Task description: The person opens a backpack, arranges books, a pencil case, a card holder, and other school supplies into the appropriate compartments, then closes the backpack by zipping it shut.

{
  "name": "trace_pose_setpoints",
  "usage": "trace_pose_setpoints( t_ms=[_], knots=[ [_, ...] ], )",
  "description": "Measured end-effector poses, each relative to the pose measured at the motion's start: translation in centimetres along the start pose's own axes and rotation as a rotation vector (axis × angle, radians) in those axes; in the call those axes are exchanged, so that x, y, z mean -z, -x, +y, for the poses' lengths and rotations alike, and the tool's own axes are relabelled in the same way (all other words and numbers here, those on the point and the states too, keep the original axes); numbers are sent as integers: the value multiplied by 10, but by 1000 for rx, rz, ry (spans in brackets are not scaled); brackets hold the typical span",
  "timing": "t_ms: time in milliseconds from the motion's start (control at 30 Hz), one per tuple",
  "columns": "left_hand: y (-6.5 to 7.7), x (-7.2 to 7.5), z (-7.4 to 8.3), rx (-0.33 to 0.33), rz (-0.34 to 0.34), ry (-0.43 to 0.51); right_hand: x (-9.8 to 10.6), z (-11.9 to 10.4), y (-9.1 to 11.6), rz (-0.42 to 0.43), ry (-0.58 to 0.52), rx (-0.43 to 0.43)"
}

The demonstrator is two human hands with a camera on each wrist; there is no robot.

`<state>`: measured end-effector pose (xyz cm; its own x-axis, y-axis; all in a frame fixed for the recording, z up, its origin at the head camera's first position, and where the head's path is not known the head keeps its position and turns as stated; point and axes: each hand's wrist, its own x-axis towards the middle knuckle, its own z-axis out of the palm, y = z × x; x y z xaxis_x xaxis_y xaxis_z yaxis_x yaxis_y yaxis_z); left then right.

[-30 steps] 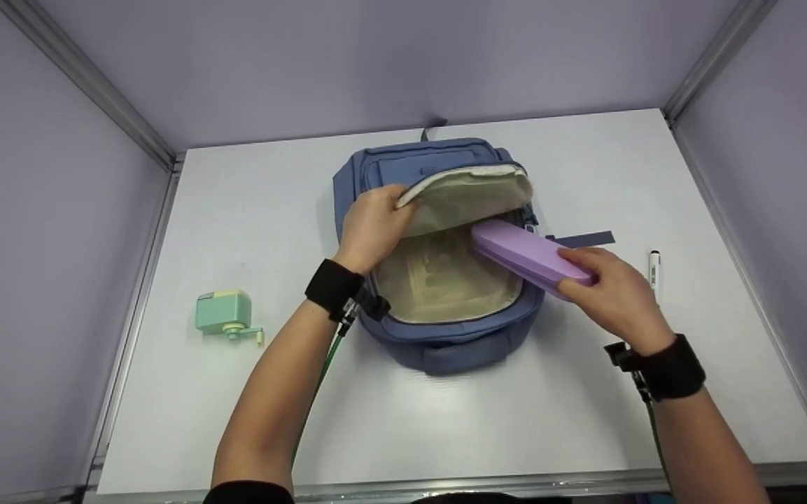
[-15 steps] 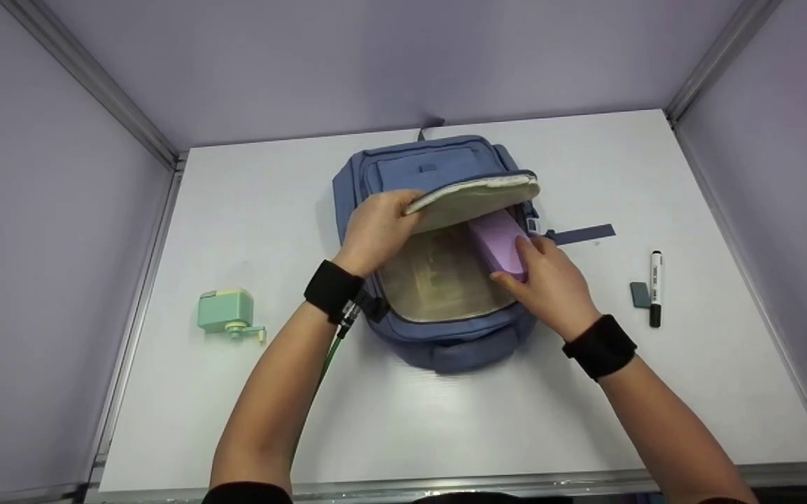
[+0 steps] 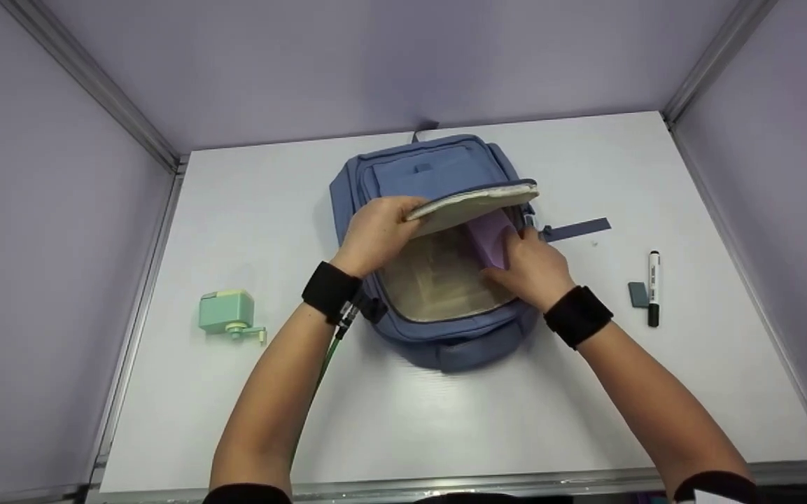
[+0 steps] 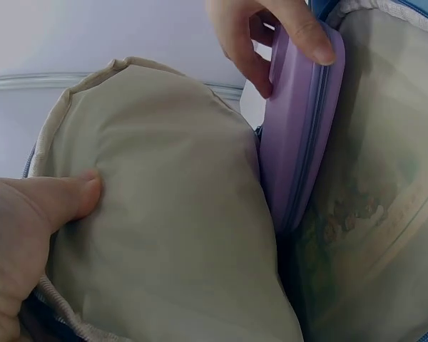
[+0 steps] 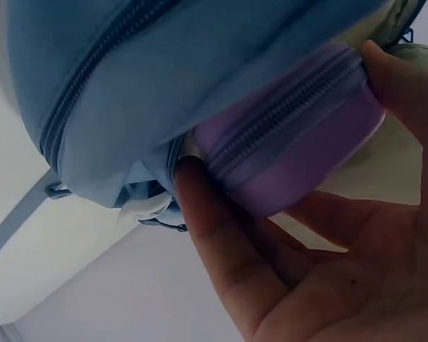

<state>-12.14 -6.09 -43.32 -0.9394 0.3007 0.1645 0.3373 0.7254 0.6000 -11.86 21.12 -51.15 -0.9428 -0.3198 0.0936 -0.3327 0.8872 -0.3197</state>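
Observation:
A blue backpack (image 3: 410,175) lies on the table with its front flap (image 3: 469,206) raised, baring a beige lining. My left hand (image 3: 379,234) pinches the flap's edge, the thumb on the lining in the left wrist view. In my right hand (image 3: 532,266) is a purple zippered pencil case (image 3: 488,234), gripped by its near end between thumb and fingers. Its far end is inside the bag's opening, hidden under the flap in the head view. The right wrist view shows the case's zipper (image 5: 285,107) close to the bag's blue edge.
A mint-green pencil sharpener (image 3: 227,313) with a crank stands on the left of the white table (image 3: 403,434). To the right lie a white marker (image 3: 654,287) with a black cap and a small dark green block (image 3: 638,295). A blue strap (image 3: 578,229) sticks out from the backpack.
My right hand has moved left and brought the pencil case from the bag's right edge deeper into the opening. The flap has come down a little in my left hand.

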Motion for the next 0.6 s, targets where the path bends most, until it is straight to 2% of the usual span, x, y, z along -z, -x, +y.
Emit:
trace_pose_setpoints(
  t_ms=[200, 300, 467, 600],
  knots=[
    [1, -1, -2, 0, -4, 16, -11, 5, -10, 58, 106, 69],
    [1, -1, -3, 8, -5, 35, -15, 10, -11, 45, 102, 72],
    [2, -2, -5, 13, 4, 54, -4, 20, -8, -13, -36, 15],
    [4, -1, -6, -4, 2, 56, 15, 31, -6, 42, -172, -71]
  ],
)
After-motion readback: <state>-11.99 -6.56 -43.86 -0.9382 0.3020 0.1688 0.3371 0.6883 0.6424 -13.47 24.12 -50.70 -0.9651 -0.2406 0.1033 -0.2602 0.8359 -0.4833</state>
